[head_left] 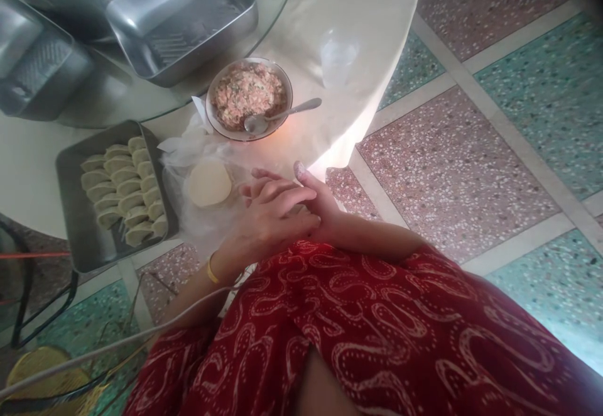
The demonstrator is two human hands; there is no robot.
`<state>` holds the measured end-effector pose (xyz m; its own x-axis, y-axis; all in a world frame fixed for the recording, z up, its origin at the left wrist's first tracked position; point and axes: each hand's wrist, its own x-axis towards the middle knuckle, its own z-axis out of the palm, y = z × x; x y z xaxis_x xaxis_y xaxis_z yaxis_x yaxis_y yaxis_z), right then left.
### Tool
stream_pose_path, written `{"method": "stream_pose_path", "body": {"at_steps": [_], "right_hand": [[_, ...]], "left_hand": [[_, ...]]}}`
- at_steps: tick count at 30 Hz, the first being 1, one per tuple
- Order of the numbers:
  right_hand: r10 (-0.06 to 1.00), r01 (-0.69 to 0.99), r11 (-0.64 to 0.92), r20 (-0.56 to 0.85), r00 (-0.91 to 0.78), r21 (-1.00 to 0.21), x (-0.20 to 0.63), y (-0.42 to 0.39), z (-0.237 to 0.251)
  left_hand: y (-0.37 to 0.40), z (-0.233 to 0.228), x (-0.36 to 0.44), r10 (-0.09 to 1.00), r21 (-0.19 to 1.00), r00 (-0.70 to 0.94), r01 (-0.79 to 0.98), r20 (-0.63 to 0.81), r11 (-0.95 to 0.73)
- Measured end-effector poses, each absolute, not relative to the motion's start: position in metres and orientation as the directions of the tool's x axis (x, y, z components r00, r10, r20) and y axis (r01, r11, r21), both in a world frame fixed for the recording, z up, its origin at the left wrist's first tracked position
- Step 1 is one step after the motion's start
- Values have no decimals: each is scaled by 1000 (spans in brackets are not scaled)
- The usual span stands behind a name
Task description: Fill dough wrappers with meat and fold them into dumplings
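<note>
Pale cream dumplings [125, 190] fill a grey metal tray [75, 227]. Pinkish filling [247, 92] flecked green sits in the bowl [282, 80]. The skirt [377, 340] is red with white swirls; floor tiles [518, 120] are speckled teal and mauve.

the table edge right of the bowl [249, 98] lies open, with only a plastic cup [337, 61] standing there. to the left, the dumpling tray [75, 215], a wrapper stack [209, 183] and crumpled plastic [188, 149] crowd the way.
</note>
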<state>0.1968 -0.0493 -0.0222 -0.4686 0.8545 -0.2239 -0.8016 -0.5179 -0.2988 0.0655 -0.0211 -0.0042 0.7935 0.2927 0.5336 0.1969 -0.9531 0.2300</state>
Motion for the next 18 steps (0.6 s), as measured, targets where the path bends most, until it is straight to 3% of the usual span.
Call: {"method": "stream_pose_path", "body": {"at_steps": [8, 11, 18], "right_hand": [[814, -794, -580, -162, -558, -180, 210, -55, -22], [810, -799, -586, -97, -578, -136, 208, -56, -27], [796, -779, -606, -110, -595, -162, 210, -56, -29]], "left_hand": [[-24, -2, 50, 474, 310, 632, 360, 612, -880], [-25, -4, 47, 452, 263, 636, 373, 626, -890], [-27, -5, 51, 384, 190, 632, 354, 673, -916]]}}
